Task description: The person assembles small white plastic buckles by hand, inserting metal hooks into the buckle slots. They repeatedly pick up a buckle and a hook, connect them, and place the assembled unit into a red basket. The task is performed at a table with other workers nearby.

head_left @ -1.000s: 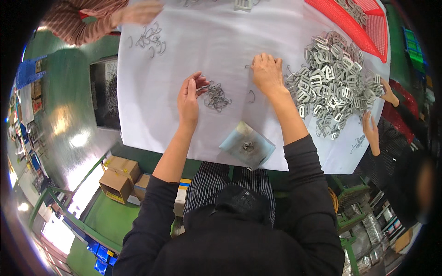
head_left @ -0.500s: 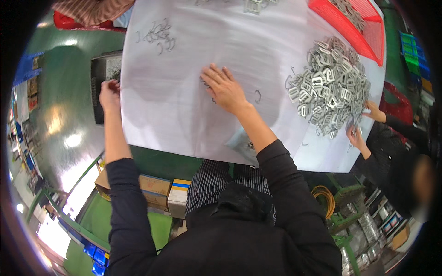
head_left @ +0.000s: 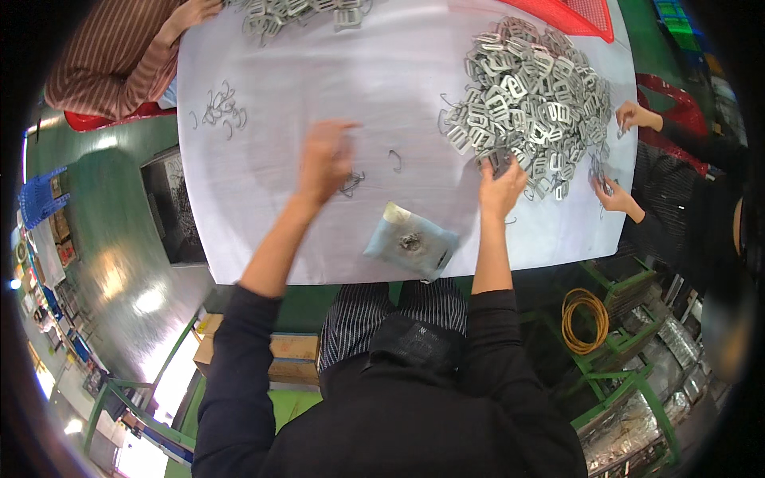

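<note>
- My right hand (head_left: 502, 190) is at the near edge of the heap of metal buckles (head_left: 534, 103); its thumb and fingers are parted a little, with a darker buckle between the tips. I cannot tell if they are pinching this piece or only touching it.
- My left hand (head_left: 325, 159) is blurred, with one finger pointing to the right. I cannot tell how far it is open, nor if it holds something.
- Just beside my left hand, partly behind it, lies a small group of dark wire hooks (head_left: 351, 183); they are thin and curved.
- A single hook (head_left: 396, 159) lies apart, between my two hands.
- The buckles are flat, of grey metal, with rounded corners and a bar across the opening; some faces are shiny, others dull. They lie over each other on the right part of the bench (head_left: 267, 167).
- The bench has a smooth white covering, with faint creases.
- Near its front edge rests a pale blue packet (head_left: 434, 245), four-sided, with a dark tangle at its middle and one yellowish corner.
- More thin hooks (head_left: 223, 107) are scattered loosely at the left side.
- At the far right corner stands a red basket (head_left: 586, 17) with meshed wall.
</note>
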`<state>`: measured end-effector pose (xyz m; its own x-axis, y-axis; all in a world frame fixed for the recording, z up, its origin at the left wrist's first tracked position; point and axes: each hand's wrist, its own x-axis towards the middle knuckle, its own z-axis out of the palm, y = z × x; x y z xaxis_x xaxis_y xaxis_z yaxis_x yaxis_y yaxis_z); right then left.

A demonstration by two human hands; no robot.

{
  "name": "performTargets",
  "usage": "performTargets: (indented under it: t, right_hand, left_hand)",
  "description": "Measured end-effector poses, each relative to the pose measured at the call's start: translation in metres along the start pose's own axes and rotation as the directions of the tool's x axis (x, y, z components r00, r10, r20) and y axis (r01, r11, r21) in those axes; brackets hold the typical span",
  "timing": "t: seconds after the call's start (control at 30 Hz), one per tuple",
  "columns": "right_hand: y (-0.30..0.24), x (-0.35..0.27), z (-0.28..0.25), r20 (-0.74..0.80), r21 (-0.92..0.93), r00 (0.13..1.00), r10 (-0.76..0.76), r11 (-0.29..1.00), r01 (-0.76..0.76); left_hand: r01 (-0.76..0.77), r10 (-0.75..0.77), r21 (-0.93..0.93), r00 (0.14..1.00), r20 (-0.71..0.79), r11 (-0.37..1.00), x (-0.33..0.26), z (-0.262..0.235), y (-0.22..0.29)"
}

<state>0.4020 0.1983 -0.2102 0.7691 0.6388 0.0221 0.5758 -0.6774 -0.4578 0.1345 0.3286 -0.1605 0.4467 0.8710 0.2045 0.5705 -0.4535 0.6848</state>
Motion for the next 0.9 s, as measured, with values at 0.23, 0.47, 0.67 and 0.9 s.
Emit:
performTargets:
  t: [0.23, 0.47, 0.67, 0.9]
  right_hand:
    - [-0.037, -0.021, 0.003, 0.458, 0.247, 0.888, -0.036, 0.965, -0.088]
    - [0.005, 0.024, -0.030, 0.635, 0.597, 0.772, -0.009, 0.640, -0.484]
    - [0.009, 0.079, -0.020, 0.743, 0.605, 0.669, -0.037, 0.464, -0.647]
    - [-0.031, 0.051, -0.005, 0.421, 0.053, 0.890, -0.174, 0.984, 0.168]
  left_hand:
    - [0.041, -0.104, 0.222, 0.954, 0.282, 0.974, 0.040, 0.146, 0.065]
    - [0.667, -0.254, -0.570, 0.727, 0.638, 0.480, 0.065, 0.091, 0.017]
    - [0.667, -0.086, -0.735, 0.730, 0.678, -0.123, 0.095, 0.091, 0.046]
    - [0.293, -0.335, 0.161, 0.825, 0.456, 0.942, 0.117, 0.164, 0.081]
